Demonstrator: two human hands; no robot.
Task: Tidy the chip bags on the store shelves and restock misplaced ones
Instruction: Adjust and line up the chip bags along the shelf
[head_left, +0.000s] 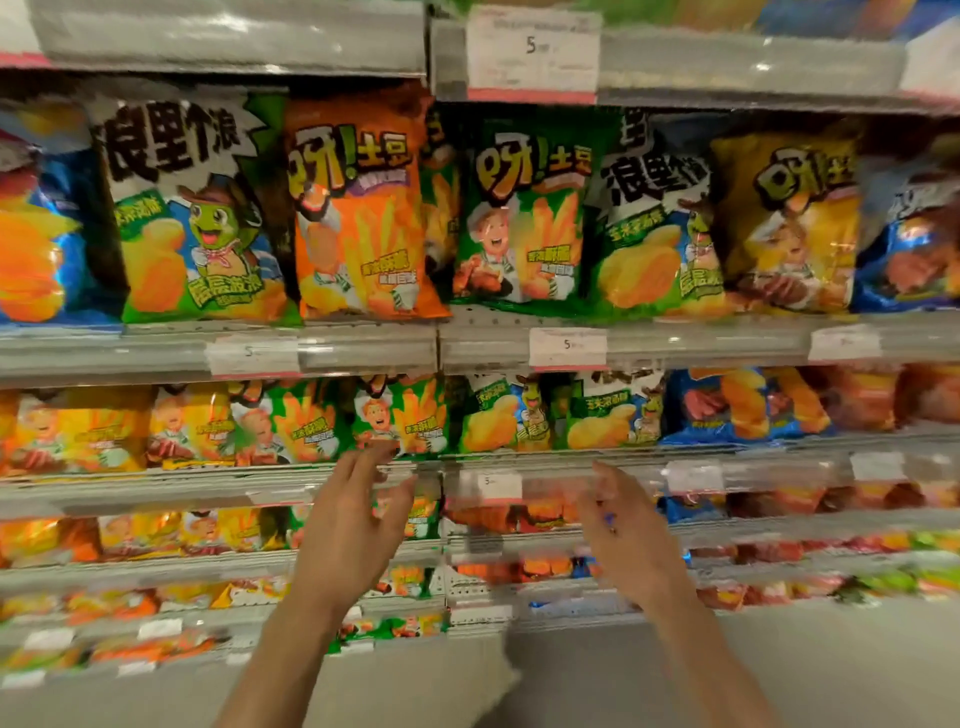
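Observation:
Chip bags fill the store shelves in front of me. On the upper shelf an orange bag (358, 208) stands beside a green bag (524, 213), with a green turtle bag (192, 218) at the left and a yellow bag (789, 213) at the right. The shelf below holds smaller green bags (400, 415) and blue bags (743, 405). My left hand (353, 525) and my right hand (623, 525) are raised in front of the lower shelf edges, fingers spread, palms facing each other, holding nothing. The picture is blurred.
Price tags (567, 347) hang on the grey shelf rails (208, 358). More shelves of orange, red and green bags run below my hands. A grey floor strip (597, 686) shows at the bottom.

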